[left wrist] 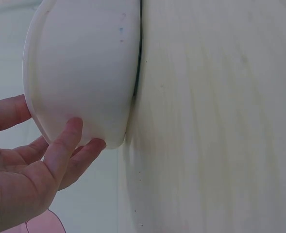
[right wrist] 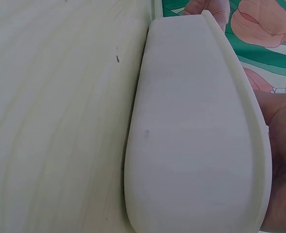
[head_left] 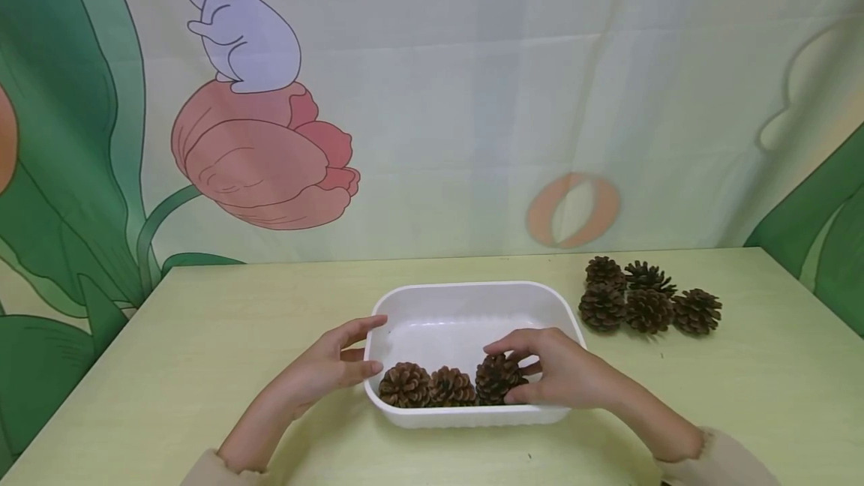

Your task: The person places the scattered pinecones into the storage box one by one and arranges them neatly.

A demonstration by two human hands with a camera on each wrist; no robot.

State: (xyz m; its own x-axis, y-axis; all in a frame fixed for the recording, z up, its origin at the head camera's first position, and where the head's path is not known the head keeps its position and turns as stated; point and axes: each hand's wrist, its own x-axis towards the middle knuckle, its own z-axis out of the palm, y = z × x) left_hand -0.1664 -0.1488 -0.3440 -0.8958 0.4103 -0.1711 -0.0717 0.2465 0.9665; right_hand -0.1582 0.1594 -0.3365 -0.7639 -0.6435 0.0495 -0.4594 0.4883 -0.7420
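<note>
A white plastic basin [head_left: 466, 417] stands on the table. My left hand [head_left: 340, 355] holds its left end, with fingers [left wrist: 65, 145] against the outer wall and the thumb at the rim. Reaching over the right side of the basin, my right hand [head_left: 556, 370] grips a brown pine cone [head_left: 497, 379] between thumb and fingers, low by the near wall. Left of that cone, two more pine cones, one at the corner [head_left: 405, 386] and one in the middle [head_left: 451, 387], lie along the same wall. In the right wrist view the basin wall hides the held cone and much of the right hand [right wrist: 283, 145].
Several pine cones [head_left: 649, 311] sit in a cluster on the table, right of the basin and toward the back. The light wooden table [head_left: 223, 336] ends at a printed cloth backdrop [head_left: 432, 133]. Small dark crumbs dot the tabletop.
</note>
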